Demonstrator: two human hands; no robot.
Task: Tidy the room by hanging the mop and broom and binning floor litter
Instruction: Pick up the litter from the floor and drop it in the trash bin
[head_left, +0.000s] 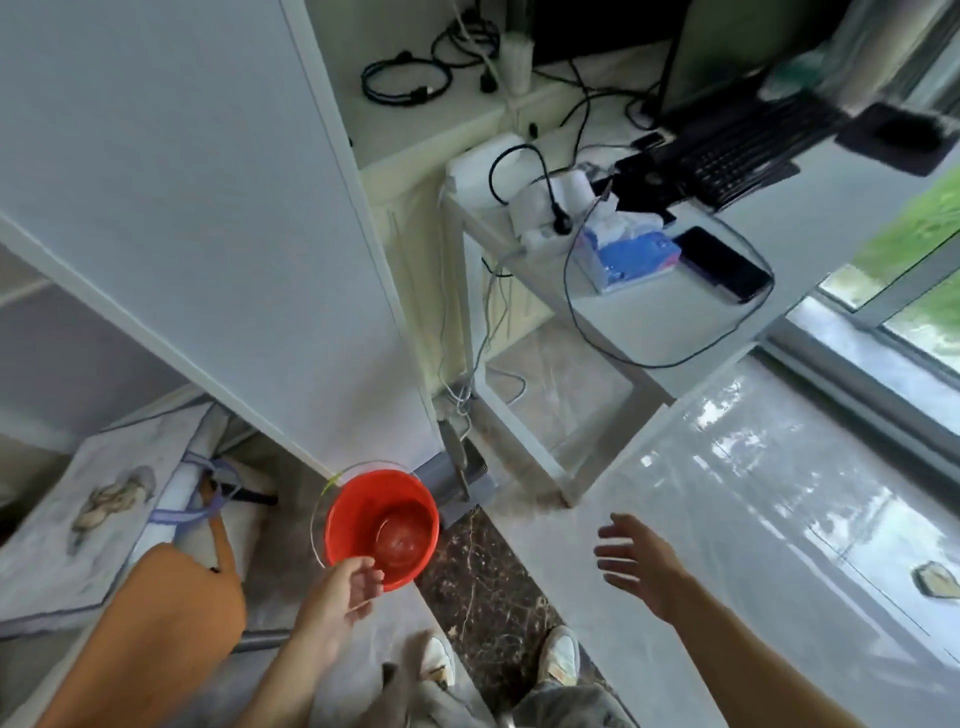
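Note:
A red plastic bucket (383, 525) hangs low over the floor at the foot of a white partition; it looks empty inside. My left hand (343, 597) grips its thin wire handle at the near rim. My right hand (636, 564) hovers to the right of the bucket with spread fingers and holds nothing. A small pale piece of litter (937, 579) lies on the glossy floor at the far right. A grey pole (260, 640) lies on the floor under my left forearm; its ends are hidden.
The white partition (218, 218) rises on the left. A white desk (670, 317) carries a tissue pack (631, 254), phone (724, 264), keyboard and cables. A grey pipe fitting (457, 480) sits behind the bucket. An orange cushion (171, 613) and printed bedding (98, 509) lie lower left.

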